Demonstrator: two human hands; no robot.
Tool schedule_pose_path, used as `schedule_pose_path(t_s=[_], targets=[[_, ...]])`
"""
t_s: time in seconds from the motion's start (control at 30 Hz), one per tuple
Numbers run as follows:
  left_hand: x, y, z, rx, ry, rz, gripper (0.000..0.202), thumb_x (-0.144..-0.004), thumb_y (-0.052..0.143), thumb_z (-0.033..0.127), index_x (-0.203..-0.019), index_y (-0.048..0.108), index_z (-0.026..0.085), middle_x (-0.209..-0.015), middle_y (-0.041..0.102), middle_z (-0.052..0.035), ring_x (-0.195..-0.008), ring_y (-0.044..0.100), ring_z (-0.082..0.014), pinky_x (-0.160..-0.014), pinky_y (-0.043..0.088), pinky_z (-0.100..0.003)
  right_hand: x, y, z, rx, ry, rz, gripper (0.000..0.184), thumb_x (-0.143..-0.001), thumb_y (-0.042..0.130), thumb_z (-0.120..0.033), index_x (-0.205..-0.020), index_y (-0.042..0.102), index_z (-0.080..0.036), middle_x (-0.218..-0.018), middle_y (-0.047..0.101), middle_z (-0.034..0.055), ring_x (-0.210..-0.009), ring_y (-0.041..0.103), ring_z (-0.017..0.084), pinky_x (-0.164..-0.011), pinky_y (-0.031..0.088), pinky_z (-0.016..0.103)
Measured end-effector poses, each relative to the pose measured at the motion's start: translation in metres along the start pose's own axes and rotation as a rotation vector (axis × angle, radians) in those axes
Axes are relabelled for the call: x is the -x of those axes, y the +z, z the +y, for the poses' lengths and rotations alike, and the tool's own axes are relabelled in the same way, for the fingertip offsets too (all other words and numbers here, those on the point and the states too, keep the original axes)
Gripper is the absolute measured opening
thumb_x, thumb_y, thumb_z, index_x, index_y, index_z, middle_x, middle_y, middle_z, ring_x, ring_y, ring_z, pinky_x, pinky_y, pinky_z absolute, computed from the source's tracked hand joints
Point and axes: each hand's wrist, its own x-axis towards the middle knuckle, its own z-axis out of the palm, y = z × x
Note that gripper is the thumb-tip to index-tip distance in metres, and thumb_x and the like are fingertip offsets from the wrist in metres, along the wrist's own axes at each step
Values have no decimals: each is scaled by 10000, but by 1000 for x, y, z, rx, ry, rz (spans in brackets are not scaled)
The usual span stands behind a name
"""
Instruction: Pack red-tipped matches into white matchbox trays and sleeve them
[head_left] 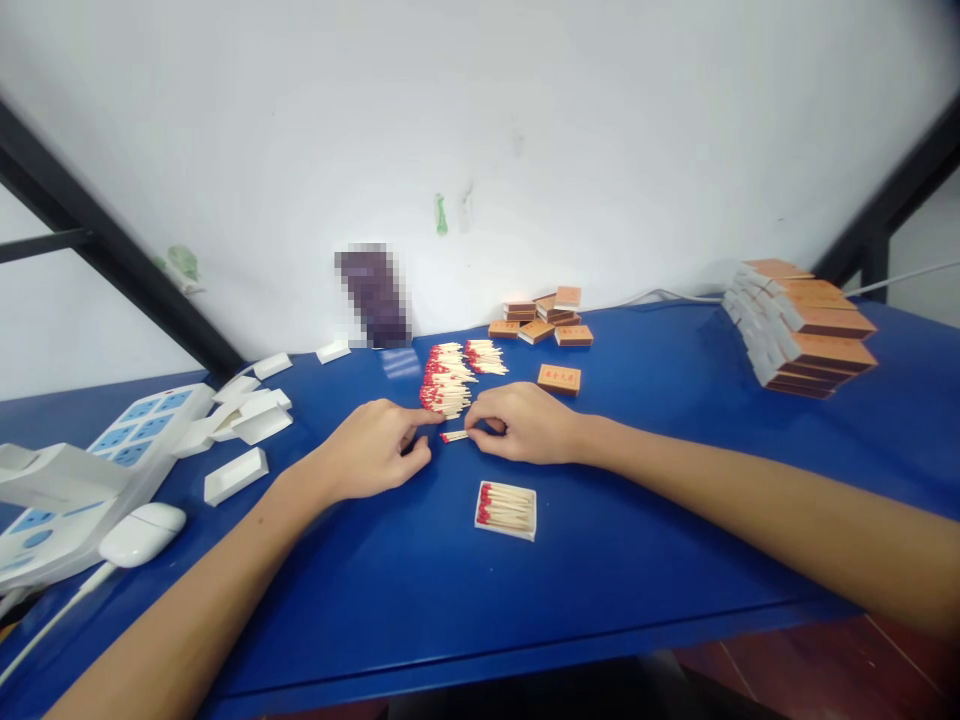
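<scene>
Red-tipped matches lie in a large pile (448, 380) on the blue table, with a smaller bunch (486, 357) beside it. My left hand (379, 450) has its index finger stretched to the near edge of the pile, thumb apart, holding nothing. Just below the pile, my right hand (517, 423) pinches the plain ends of a few matches (454, 437), their red heads pointing left. Nearer to me sits a white matchbox tray (506, 534) with a layer of matches inside. A closed orange matchbox (559, 379) lies behind my right hand.
Several orange matchboxes (536, 331) are heaped by the wall, and a tall stack (817, 330) stands at right. White trays (236, 475) lie at left, near a power strip (150, 440) and a white earphone case (142, 534) with a cable. A pixelated dark object (375, 295) leans against the wall.
</scene>
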Motion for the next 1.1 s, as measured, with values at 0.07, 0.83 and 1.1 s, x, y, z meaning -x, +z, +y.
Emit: schedule_pose_path(t_s=[0.07,0.83,1.1], targets=[[0,-1,3,23,-3,-14,436,-850,474,186,-1239,672,186,-506,559,44,-468,513,-119,-538,335,-240,0,0,1,-2,4,-5,117,-823,591,-149,-845,705,-168,-722,624,-16,-618,493,97,-595,285,242],[-1,3,-4,-132,7,128,383,-880,460,244,-1165,714,216,-731,722,-22,-598,603,-152,-587,360,-263,0,0,0,32,18,-3,150,-856,568,-186,-913,706,-178,-786,670,6,-657,528,117,-618,301,251],[-1,3,0,-112,3,109,416,-869,465,225,-1220,687,223,-627,652,4,-522,534,-131,-573,337,-251,0,0,0,29,16,0,153,-857,557,-182,-903,702,-170,-810,683,13,-672,538,118,-622,312,248]])
